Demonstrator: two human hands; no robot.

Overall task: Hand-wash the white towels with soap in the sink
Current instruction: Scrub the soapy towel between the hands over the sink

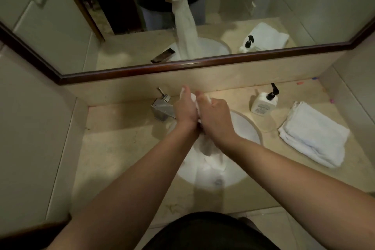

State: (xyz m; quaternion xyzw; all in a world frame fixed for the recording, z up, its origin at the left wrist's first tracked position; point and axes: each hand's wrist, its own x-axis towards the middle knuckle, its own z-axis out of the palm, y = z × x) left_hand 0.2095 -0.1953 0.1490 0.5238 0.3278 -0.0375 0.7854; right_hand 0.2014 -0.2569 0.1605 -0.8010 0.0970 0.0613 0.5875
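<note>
Head view: both hands, left (pixel 185 110) and right (pixel 216 114), clench towel (pixel 211 158), hiding seemingly its bunched top.

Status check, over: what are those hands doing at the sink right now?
Left hand and right hand both gripping one white towel above the sink. Towel tail hangs into basin. Folded towels wait on counter. Nothing blocking.

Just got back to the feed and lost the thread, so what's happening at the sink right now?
A person is washing a white towel by hand. Both the left hand and the right hand grip its bunched upper end above the sink, while the rest hangs into the basin. The faucet shows no visible water. A soap bottle and a stack of folded towels wait on the counter to the right.
</note>
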